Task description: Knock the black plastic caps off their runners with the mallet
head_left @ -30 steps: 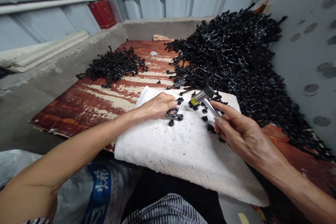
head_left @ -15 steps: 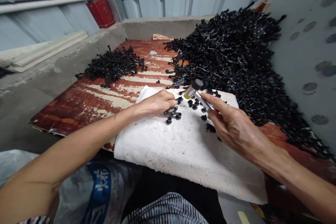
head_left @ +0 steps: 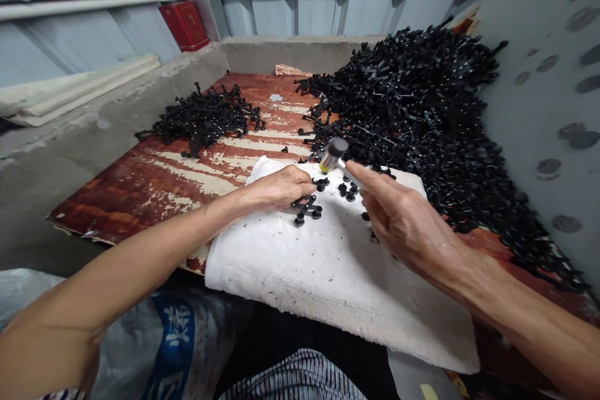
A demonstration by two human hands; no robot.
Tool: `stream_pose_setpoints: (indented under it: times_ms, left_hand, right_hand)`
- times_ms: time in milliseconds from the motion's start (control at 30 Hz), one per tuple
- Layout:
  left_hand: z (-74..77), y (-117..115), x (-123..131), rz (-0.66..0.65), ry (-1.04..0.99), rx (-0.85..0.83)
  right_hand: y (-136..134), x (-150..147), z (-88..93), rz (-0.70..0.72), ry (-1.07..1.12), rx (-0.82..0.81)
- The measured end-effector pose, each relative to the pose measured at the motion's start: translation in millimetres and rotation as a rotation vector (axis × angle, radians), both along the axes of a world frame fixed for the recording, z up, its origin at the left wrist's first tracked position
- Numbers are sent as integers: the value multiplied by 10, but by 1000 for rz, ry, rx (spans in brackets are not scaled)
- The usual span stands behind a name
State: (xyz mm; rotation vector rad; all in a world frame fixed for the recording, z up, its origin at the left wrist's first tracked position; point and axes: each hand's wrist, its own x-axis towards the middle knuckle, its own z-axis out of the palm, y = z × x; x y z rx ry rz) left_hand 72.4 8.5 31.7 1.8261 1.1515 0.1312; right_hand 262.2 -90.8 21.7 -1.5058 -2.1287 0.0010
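Note:
My right hand (head_left: pixel 398 209) is wrapped round the metal handle of a small hammer (head_left: pixel 334 155), its dark face up and a yellow face down. The hammer head is just beyond the fingertips of my left hand (head_left: pixel 290 186). That left hand is pinched on a black part (head_left: pixel 320 184) at the far side of a white cloth (head_left: pixel 290 262). Below its fingers lie black linked parts (head_left: pixel 308 206) with round ends. Several small black round pieces (head_left: pixel 347 191) are on the cloth between my hands, some partly hidden by my right hand.
A large heap of black parts (head_left: pixel 412 94) covers the right and back of the worn red board (head_left: pixel 117 194). A smaller heap (head_left: pixel 206 119) lies at its left. A red box (head_left: pixel 185 25) stands on the concrete ledge (head_left: pixel 154 90). A grey spotted panel (head_left: pixel 548 75) rises at the right.
My right hand and the hammer have moved slightly left, bringing the hammer head nearer my left fingertips. My left hand has stayed almost in place, still pinching.

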Motion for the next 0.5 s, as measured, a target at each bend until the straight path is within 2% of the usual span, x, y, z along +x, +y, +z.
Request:
stream_pose_setpoints:
  times_ms: [100, 233, 367, 500]
  left_hand:
    - [-14, 9, -9, -3, -17, -5]
    - [-51, 16, -12, -13, -28, 18]
    - [-68, 16, -9, -13, -14, 52]
    - [-64, 30, -15, -16, -27, 43]
  right_hand:
    - [-9, -17, 30, -53, 83, 59]
    - [3, -24, 9, -6, 28, -90]
    - [-16, -26, -1, -63, 89, -90]
    - [-12, -32, 38, -31, 43, -198]
